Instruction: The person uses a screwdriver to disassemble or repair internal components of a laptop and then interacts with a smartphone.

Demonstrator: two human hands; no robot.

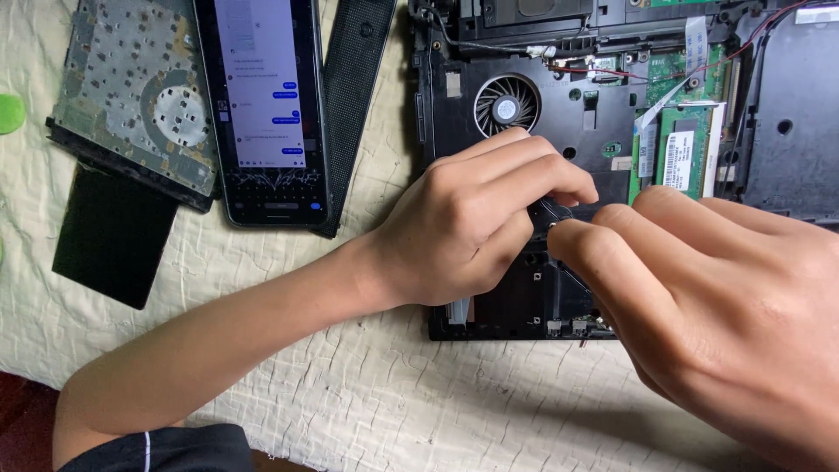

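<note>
Laptop chassis point(524, 114) lies opened on quilted bedding point(367, 393) — I pinch a small black part point(549, 212) between left hand point(463, 227) and right hand point(699, 297) grips, steadying it.

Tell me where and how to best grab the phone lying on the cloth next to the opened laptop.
Take the phone by its two long side edges, coming straight down from above. It lies flat, screen up, with a drive close on one side and a black strip on the other, so fingers have little room; its bottom end, probably overhanging onto the bare cloth, may be the easier start.
</note>
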